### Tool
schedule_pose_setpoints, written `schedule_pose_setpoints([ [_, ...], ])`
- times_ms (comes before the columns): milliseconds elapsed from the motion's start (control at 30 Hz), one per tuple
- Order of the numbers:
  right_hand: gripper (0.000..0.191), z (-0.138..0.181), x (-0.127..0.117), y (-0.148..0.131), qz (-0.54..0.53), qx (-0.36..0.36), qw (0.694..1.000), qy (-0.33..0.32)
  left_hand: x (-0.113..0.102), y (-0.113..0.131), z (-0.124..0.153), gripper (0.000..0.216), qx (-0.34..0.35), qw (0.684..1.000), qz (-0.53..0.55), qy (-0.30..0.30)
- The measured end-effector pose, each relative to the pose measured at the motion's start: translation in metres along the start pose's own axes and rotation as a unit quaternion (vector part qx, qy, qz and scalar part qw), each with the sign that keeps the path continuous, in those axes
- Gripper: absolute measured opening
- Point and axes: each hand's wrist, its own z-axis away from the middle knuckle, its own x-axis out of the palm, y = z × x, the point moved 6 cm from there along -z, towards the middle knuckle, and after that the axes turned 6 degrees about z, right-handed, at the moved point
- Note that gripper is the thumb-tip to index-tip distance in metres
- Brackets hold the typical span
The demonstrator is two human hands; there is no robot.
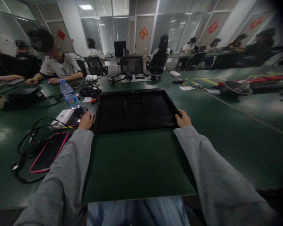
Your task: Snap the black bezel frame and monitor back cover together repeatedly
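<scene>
A black, shallow rectangular panel with a raised rim [153,108], which looks like the back shell of a monitor, lies in front of me on the green table. Slots and a recessed section show in its middle. My left hand [86,120] is closed at its left edge, fingertips partly hidden by the rim. On the opposite side, my right hand [184,119] grips the right edge, its thumb over the rim. A dark phone [77,116] and a white box-like device [62,118] lie just left of my left hand.
A pink-edged phone [49,153] and black cables [25,146] lie left of my forearm. Behind them stands a water bottle [69,94]. Headsets [120,77] are at the far edge, wires [195,83] and a red item [266,78] at the right. Several people sit around.
</scene>
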Motion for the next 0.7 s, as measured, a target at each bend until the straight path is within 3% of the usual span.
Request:
schedule_pose_setpoints([
  [267, 0.047, 0.000, 0.000, 0.002, -0.015, 0.000, 1.000, 0.005, -0.018, -0.043, 0.001, 0.056, -0.001, 1.000, -0.013, -0.004],
  [700, 0.051, 0.004, -0.006, -0.008, 0.003, -0.008, 1.000, -0.010, -0.020, -0.072, -0.005, 0.065, 0.007, 0.998, -0.057, -0.024],
])
